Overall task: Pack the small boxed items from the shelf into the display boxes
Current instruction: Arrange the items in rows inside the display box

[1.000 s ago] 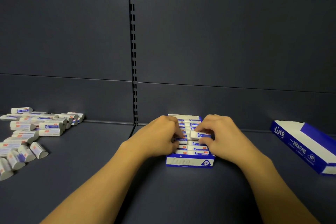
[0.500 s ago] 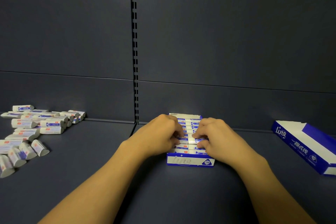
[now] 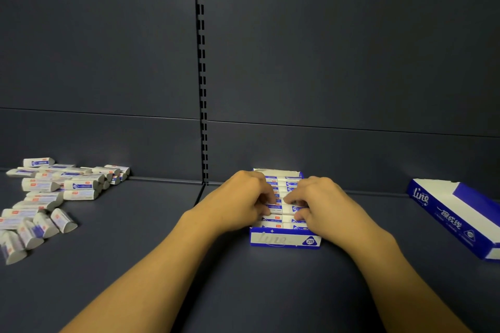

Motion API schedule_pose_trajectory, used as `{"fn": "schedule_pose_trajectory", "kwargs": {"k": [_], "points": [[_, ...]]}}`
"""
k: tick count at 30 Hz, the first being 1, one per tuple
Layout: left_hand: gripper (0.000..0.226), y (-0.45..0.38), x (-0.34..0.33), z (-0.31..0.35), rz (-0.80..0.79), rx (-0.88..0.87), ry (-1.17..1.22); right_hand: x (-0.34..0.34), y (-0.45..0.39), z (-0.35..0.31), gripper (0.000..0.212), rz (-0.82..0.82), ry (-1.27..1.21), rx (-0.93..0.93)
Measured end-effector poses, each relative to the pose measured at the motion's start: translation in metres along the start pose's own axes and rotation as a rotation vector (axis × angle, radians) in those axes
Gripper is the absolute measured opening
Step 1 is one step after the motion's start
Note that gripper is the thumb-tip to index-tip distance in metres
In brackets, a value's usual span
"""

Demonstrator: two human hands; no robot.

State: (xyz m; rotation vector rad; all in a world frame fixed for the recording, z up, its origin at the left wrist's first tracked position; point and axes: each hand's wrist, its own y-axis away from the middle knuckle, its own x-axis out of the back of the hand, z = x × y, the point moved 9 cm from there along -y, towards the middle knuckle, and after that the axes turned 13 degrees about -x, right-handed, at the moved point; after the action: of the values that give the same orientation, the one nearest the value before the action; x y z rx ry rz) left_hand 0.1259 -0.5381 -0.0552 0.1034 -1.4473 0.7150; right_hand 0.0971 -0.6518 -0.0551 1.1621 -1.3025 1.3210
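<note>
Resting at lower centre of the frame, the display box (image 3: 285,239) runs lengthwise away from the camera, its small boxed items (image 3: 281,189) lying crosswise in two columns. Left hand (image 3: 240,204) and right hand (image 3: 322,204) curl fingertips onto the middle rows, pressing them. Loose items (image 3: 54,192) lie scattered at left; a second display box (image 3: 457,216) lies angled at right.

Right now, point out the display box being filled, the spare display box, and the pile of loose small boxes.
display box being filled (image 3: 285,239): head view, on its blue front panel.
spare display box (image 3: 450,220): head view, on its printed blue side wall.
pile of loose small boxes (image 3: 81,185): head view, on one box near the pile's right side.
</note>
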Motion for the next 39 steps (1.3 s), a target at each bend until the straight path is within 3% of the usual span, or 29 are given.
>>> {"fn": "schedule_pose_trajectory", "kwargs": {"k": [9,15,20,26,32,39], "points": [[0.022,0.005,0.007,-0.008,0.093,-0.002,0.024,0.010,0.005,0.008,0.023,0.072,-0.160,0.012],[0.027,0.031,0.043,-0.012,0.450,0.129,0.045,0.053,0.028,0.028,0.005,0.419,-0.486,0.008],[0.031,0.051,0.051,-0.009,0.304,0.249,-0.054,0.054,0.029,0.010,0.014,0.327,-0.407,0.037],[0.037,0.102,0.064,0.000,0.012,0.350,-0.192,0.047,0.045,-0.040,0.022,0.191,-0.270,0.131],[0.034,0.175,0.093,-0.001,-0.048,0.527,-0.312,0.042,0.058,-0.101,0.030,0.127,-0.122,0.224],[0.035,0.247,0.131,-0.018,-0.032,0.706,-0.350,0.039,0.059,-0.153,0.027,-0.002,0.007,0.187]]}}
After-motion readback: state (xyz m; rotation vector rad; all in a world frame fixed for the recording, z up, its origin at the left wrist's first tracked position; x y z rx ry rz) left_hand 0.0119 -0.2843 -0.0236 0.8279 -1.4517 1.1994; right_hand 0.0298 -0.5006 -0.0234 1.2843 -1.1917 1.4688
